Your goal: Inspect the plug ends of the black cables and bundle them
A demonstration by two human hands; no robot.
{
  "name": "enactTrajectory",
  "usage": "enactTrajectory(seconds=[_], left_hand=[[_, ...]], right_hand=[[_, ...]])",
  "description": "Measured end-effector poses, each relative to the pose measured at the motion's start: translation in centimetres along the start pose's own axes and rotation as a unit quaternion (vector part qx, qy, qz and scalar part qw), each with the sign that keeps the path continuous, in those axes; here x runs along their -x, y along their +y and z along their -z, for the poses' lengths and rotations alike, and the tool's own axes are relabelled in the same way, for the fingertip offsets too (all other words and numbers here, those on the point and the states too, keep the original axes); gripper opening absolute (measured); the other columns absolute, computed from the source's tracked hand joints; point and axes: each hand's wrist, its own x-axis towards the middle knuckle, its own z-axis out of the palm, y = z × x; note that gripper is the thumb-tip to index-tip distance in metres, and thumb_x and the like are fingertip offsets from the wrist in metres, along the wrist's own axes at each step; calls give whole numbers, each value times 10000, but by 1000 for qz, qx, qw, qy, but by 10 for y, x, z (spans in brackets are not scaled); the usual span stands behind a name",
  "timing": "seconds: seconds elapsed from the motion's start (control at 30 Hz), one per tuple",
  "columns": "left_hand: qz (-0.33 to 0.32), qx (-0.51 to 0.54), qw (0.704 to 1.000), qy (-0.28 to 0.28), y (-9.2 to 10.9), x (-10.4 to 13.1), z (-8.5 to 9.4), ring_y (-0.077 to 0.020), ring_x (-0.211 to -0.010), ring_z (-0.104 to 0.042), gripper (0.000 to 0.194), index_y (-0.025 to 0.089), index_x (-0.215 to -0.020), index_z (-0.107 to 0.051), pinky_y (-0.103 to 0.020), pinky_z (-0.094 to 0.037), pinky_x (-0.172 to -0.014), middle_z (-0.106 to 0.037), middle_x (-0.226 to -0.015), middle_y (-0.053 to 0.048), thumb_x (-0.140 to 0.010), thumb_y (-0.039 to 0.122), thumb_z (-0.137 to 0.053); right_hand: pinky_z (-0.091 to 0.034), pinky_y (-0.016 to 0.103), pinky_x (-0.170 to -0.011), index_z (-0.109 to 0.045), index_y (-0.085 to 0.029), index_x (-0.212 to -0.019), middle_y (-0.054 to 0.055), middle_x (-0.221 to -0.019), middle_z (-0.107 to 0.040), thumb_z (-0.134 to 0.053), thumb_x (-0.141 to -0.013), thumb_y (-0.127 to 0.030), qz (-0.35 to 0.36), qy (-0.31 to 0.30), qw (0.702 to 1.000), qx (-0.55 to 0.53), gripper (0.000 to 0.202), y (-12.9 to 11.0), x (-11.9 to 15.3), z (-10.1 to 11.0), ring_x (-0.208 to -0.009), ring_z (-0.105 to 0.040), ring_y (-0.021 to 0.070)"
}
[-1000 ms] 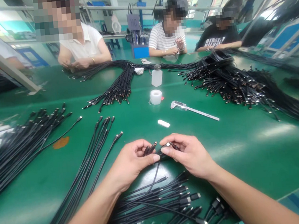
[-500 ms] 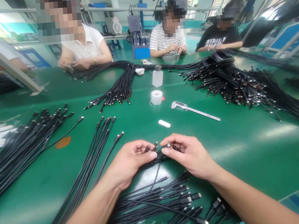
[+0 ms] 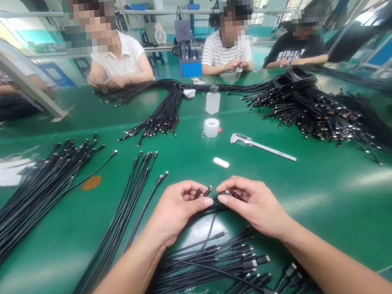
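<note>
Black USB cables are pinched in both my hands, close together above the green table. My left hand (image 3: 183, 205) is closed, with small connector ends poking up between its thumb and fingers. Facing it, my right hand (image 3: 252, 201) is closed on cable ends too, a metal plug tip (image 3: 224, 192) showing by its thumb. The fingers partly hide the cables between the hands. Below them lies a pile of black cables (image 3: 227, 265) with plugs pointing right. A thinner bunch of cables (image 3: 128, 196) runs past my left forearm.
A larger cable bundle (image 3: 45, 192) and a white glove (image 3: 4, 175) lie at left. Ahead are a small white oval piece (image 3: 221, 162), a caliper (image 3: 264, 148), a tape roll (image 3: 211, 128) and a bottle (image 3: 213, 99). Cable heaps (image 3: 301, 96) lie farther back; several people sit opposite.
The whole view has shifted slightly, so most things appear farther right. My hands keep nearly the same pose on the cables.
</note>
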Motion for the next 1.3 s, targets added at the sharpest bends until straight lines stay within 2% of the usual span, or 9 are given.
enactTrajectory(seconds=[0.17, 0.33, 0.43, 0.6, 0.73, 0.87, 1.0, 1.17, 1.3], left_hand=[[17, -11, 999, -32, 0, 0, 1, -122, -729, -558, 418, 93, -968, -706, -243, -440, -731, -688, -867, -62, -665, 353, -829], [13, -29, 997, -74, 0, 0, 1, -120, -712, -517, 308, 95, -891, -719, -226, -408, -697, -648, -771, -40, -817, 391, -674], [-36, -132, 988, -69, -1, 0, 2, -152, -772, -564, 317, 132, -915, -739, -246, -430, -738, -685, -826, -50, -895, 403, -575], [-148, -402, 904, 14, -9, -3, 4, -176, -982, -641, 323, 223, -1072, -731, -273, -469, -900, -729, -1046, -27, -986, 344, -444], [-125, -565, 807, 117, -14, -13, 21, -168, -1024, -650, 350, 205, -1157, -665, -273, -486, -953, -709, -1102, -38, -977, 156, -369], [-84, -631, 745, 199, -11, -25, 50, -354, -1125, -596, 357, 114, -1136, -668, -527, -447, -997, -651, -1151, -180, -934, 120, -374], [-58, -645, 718, 254, -8, -33, 70, -368, -1143, -597, 411, 86, -1231, -607, -520, -474, -969, -627, -1173, -221, -925, 100, -334], [-47, -626, 715, 307, -3, -36, 85, -298, -1135, -626, 459, 101, -1344, -495, -420, -497, -977, -615, -1235, -194, -927, 95, -305], [-33, -619, 713, 329, 1, -39, 92, -283, -1129, -638, 464, 115, -1344, -485, -395, -514, -946, -612, -1271, -189, -915, 97, -311]], right_hand=[[-486, 264, -707, -723, -216, -976, 26, -922, -689, -675, -865, -325, -1, 7, 999, 48, 163, 2, 0, 1, -771, -620, 137], [-477, 253, -704, -725, -232, -970, 8, -892, -681, -667, -878, -319, 22, 16, 996, 87, 139, 4, 0, 2, -762, -620, 124], [-465, 250, -701, -720, -234, -966, 1, -871, -669, -643, -900, -312, 51, 28, 990, 130, 128, 5, -1, 3, -755, -607, 117], [-451, 258, -689, -705, -215, -940, 2, -827, -645, -622, -915, -306, 85, 69, 973, 203, 126, 12, -5, 6, -744, -585, 121], [-466, 274, -680, -674, -186, -1002, 20, -846, -628, -595, -917, -265, 102, 105, 958, 245, 141, 23, -9, 10, -728, -580, 133], [-498, 308, -805, -605, -151, -1190, 83, -1015, -583, -484, -945, -167, 164, 99, 943, 271, 274, 30, -12, 13, -873, -587, 162], [-495, 332, -812, -583, -134, -1273, 112, -1015, -527, -418, -948, -108, 230, 37, 917, 325, 365, 19, -24, 0, -900, -539, 192], [-468, 327, -794, -689, -142, -1056, 101, -966, -577, -505, -910, -78, 295, -196, 832, 428, 244, -5, -62, -62, -871, -531, 208], [-480, 285, -811, -710, -158, -977, 70, -908, -629, -626, -871, -131, 314, -220, 825, 415, 138, -13, -80, -96, -841, -578, 180]])
